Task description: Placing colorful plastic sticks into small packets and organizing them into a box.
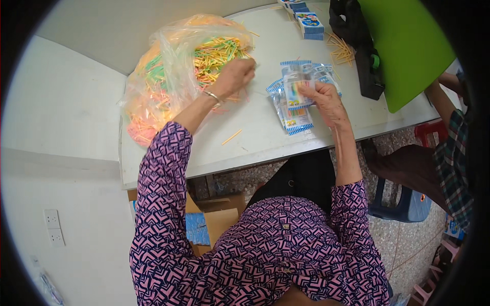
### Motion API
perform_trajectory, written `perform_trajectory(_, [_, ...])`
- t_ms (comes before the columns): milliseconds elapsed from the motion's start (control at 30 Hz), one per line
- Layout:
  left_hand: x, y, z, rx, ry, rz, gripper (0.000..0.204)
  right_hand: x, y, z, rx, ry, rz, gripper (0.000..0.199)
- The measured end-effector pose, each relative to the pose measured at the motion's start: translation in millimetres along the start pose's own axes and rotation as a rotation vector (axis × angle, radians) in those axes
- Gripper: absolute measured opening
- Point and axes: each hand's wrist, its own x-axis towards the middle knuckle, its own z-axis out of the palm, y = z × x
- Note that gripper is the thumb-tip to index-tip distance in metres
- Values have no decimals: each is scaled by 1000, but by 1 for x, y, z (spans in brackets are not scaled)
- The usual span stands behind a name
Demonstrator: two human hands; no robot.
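Note:
My right hand [331,104] pinches a small clear packet [297,92] with blue striped ends and coloured sticks inside. Beneath it, several similar packets [293,122] lie overlapping on the white table. My left hand [236,77] is closed, its fingers curled beside the mouth of a large clear plastic bag [171,56]. What those fingers hold, if anything, is hidden. Thin yellow, green and pink sticks [217,53] fill the bag and spill from its mouth. One loose yellow stick [231,137] lies nearer the table's front edge.
Stacked blue-and-white packets [310,24] stand at the back, beside a loose pile of sticks [341,49]. A black tape dispenser [369,71] sits before a green panel [416,46] on the right. Beyond it is another person's arm [443,102]. Below are a blue stool [400,204] and a cardboard box [222,217].

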Motion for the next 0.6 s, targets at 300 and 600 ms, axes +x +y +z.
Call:
perform_trajectory(300, [-3,55,-60,-1123,377,-299,25,-3,-14,30,-50,-136,200,26])
perform_trajectory(600, [-5,87,-79,-1006,590,-165,35,-6,-9,33,-82,-220,152,29])
